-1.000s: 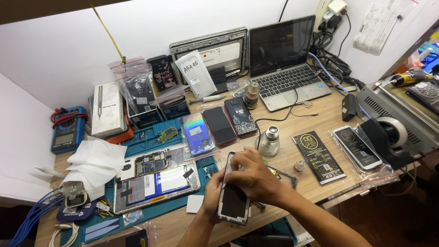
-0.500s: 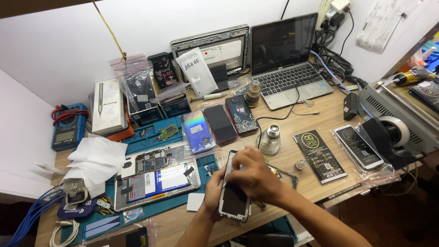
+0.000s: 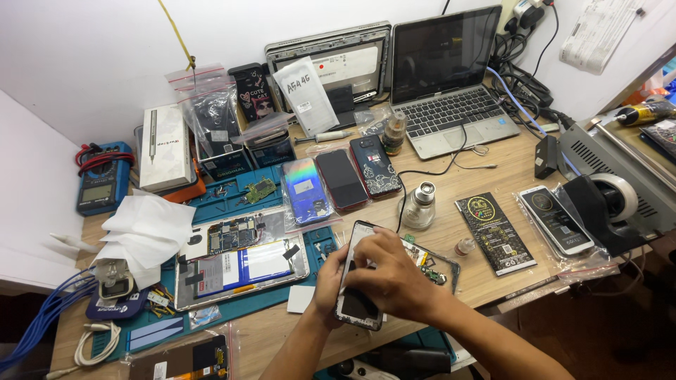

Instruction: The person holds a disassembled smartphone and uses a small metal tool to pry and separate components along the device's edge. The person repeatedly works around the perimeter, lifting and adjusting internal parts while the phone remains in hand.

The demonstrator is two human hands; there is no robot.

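Note:
My left hand (image 3: 328, 281) grips the left edge of a black phone screen panel (image 3: 358, 306), held tilted above the desk's front edge. My right hand (image 3: 394, 278) lies over the panel's front, fingers curled on its upper half, covering most of it. Right behind the hands lies a bare phone frame with a small green circuit board (image 3: 431, 266). An opened tablet (image 3: 239, 257) showing its battery and boards rests on the teal work mat (image 3: 211, 204) to the left.
Three phones (image 3: 341, 179) lie in a row mid-desk beside a small glass bottle (image 3: 420, 205). A laptop (image 3: 447, 84) stands at the back, a blue multimeter (image 3: 102, 179) and white tissues (image 3: 144, 232) at left, a tape dispenser (image 3: 605, 204) and bagged phone (image 3: 556, 219) at right.
Both hands stay on the panel in nearly the same place; my right fingers have shifted slightly over its upper half.

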